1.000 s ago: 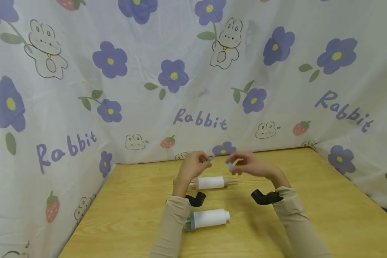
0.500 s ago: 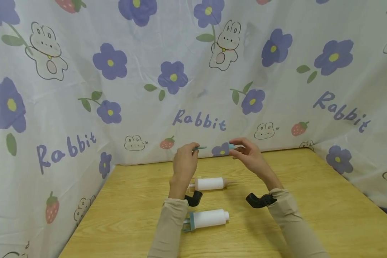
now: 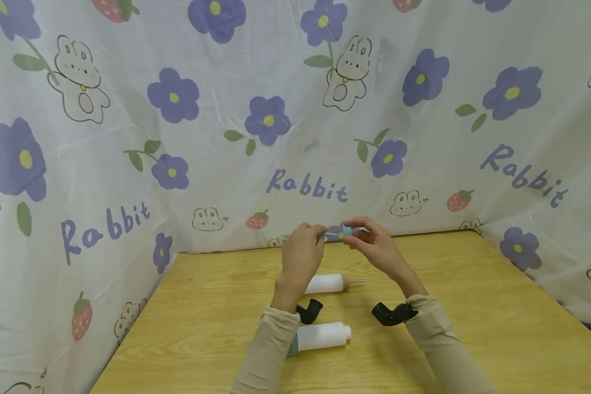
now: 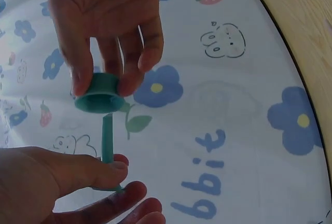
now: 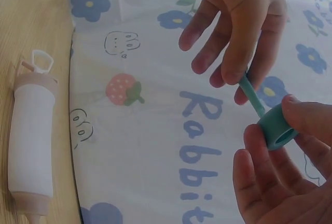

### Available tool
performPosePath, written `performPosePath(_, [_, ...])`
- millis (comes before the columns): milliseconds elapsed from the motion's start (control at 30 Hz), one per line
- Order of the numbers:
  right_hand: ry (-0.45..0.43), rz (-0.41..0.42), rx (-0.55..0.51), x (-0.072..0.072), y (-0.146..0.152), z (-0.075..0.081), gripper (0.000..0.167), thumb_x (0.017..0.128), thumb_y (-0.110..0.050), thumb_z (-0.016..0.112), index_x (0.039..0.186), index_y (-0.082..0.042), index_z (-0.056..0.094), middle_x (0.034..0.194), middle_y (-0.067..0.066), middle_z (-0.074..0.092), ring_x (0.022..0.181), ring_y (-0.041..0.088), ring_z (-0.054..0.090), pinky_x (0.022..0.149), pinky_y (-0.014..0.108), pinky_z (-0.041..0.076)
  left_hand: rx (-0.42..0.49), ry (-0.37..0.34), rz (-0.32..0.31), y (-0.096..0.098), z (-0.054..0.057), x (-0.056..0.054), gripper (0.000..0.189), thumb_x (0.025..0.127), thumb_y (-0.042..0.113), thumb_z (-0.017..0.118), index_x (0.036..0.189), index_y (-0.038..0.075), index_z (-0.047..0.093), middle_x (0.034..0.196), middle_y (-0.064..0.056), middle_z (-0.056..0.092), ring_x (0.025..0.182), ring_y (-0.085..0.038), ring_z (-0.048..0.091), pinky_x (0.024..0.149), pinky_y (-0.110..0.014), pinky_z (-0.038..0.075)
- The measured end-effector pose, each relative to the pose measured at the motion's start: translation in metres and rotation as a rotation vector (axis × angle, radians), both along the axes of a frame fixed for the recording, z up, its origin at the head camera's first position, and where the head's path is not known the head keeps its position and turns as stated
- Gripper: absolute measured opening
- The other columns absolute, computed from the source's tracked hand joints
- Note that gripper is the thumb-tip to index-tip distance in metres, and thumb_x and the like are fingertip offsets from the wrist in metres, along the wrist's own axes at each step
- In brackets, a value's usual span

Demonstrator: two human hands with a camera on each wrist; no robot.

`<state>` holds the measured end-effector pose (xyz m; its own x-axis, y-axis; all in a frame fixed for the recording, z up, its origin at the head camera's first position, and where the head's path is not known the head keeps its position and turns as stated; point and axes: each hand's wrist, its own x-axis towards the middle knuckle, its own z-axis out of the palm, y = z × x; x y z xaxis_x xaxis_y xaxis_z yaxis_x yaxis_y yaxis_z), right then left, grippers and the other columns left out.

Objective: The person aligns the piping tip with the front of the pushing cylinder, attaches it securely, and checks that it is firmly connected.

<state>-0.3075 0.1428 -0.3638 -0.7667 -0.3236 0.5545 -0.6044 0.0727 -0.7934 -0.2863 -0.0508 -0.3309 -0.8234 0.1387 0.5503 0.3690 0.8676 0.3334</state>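
My left hand [image 3: 301, 253] pinches a thin teal nozzle [image 4: 107, 136] with a wider base, between thumb and forefinger. Thumb and fingers of my right hand [image 3: 378, 247] hold a short teal ring-shaped cap [image 4: 101, 92]. Both hands are raised over the far edge of the table. The nozzle's narrow end points at the cap, and in the right wrist view it meets the cap [image 5: 277, 126]; I cannot tell whether it is inside. Below the forearms lies a white syringe-like barrel [image 3: 322, 335] with a teal collar, partly behind the left sleeve.
A second white barrel [image 3: 325, 283] with beige ends and a thin tip lies farther back on the wooden table [image 3: 207, 317]. A cloth [image 3: 216, 148] printed with flowers and rabbits hangs behind the table. Each wrist wears a black camera mount [image 3: 393, 314].
Both hands have risen from over the table, and the cap has turned. In the last half second my left hand has moved right, bringing the nozzle up to the cap.
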Motion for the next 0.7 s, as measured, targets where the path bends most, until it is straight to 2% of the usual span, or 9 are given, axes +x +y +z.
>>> performPosePath(133, [-0.009,-0.010,0.009,0.0006,-0.0002,0.0001,0.037,0.099,-0.010,0.062,0.133,0.002,0.053,0.109,0.002,0.061,0.090,0.010,0.066,0.087,0.031,0.056,-0.003,0.027,-0.022,0.0046,-0.0005,0.0020,0.020,0.096,0.017,0.067,0.114,0.017,0.076,0.097,-0.004,0.071,0.075,-0.018,0.067,0.060,-0.030,0.053])
performPosePath(233, [-0.014,-0.012,0.019,0.0010,-0.0016,0.0008,0.036,0.099,-0.010,0.062,0.132,0.000,0.054,0.110,0.009,0.061,0.091,0.010,0.066,0.088,0.031,0.056,0.001,0.045,-0.061,0.0070,-0.0018,0.0030,0.021,0.097,0.019,0.066,0.116,0.018,0.075,0.096,-0.004,0.071,0.071,-0.016,0.065,0.056,-0.026,0.050])
performPosePath(367, [-0.013,0.002,0.017,-0.0001,-0.0037,-0.0003,0.035,0.099,-0.008,0.061,0.132,0.002,0.053,0.117,0.016,0.059,0.095,0.010,0.067,0.089,0.027,0.056,0.017,0.056,-0.129,0.0098,-0.0049,0.0017,0.023,0.097,0.021,0.066,0.119,0.018,0.073,0.098,-0.003,0.071,0.079,-0.016,0.069,0.061,-0.026,0.054])
performPosePath(433, [-0.015,0.005,0.010,-0.0005,-0.0043,-0.0007,0.034,0.099,-0.007,0.061,0.131,0.001,0.054,0.121,0.019,0.057,0.097,0.012,0.067,0.089,0.026,0.056,0.049,0.056,-0.168,0.0106,-0.0055,0.0013,0.024,0.097,0.020,0.066,0.120,0.016,0.072,0.100,-0.003,0.072,0.085,-0.017,0.071,0.064,-0.027,0.056])
performPosePath(500, [-0.021,0.005,0.002,-0.0008,-0.0047,-0.0007,0.034,0.098,-0.008,0.062,0.130,0.000,0.054,0.124,0.021,0.056,0.099,0.014,0.068,0.088,0.026,0.056,0.090,0.051,-0.204,0.0112,-0.0052,0.0010,0.026,0.097,0.018,0.066,0.122,0.014,0.069,0.100,-0.004,0.073,0.086,-0.019,0.073,0.062,-0.027,0.055])
performPosePath(600, [-0.033,0.004,-0.004,0.0000,-0.0050,0.0009,0.034,0.098,-0.009,0.063,0.130,0.000,0.055,0.127,0.022,0.056,0.099,0.014,0.067,0.087,0.027,0.056,0.134,0.025,-0.242,0.0112,-0.0045,0.0016,0.033,0.096,0.014,0.064,0.129,0.013,0.063,0.100,-0.005,0.075,0.085,-0.019,0.073,0.054,-0.022,0.048])
performPosePath(700, [-0.037,0.003,0.000,-0.0001,-0.0048,0.0010,0.035,0.098,-0.010,0.063,0.131,0.001,0.054,0.129,0.022,0.055,0.098,0.011,0.068,0.088,0.027,0.057,0.138,-0.005,-0.258,0.0112,-0.0031,0.0043,0.039,0.097,0.012,0.062,0.135,0.013,0.057,0.099,-0.005,0.076,0.079,-0.017,0.072,0.046,-0.020,0.038])
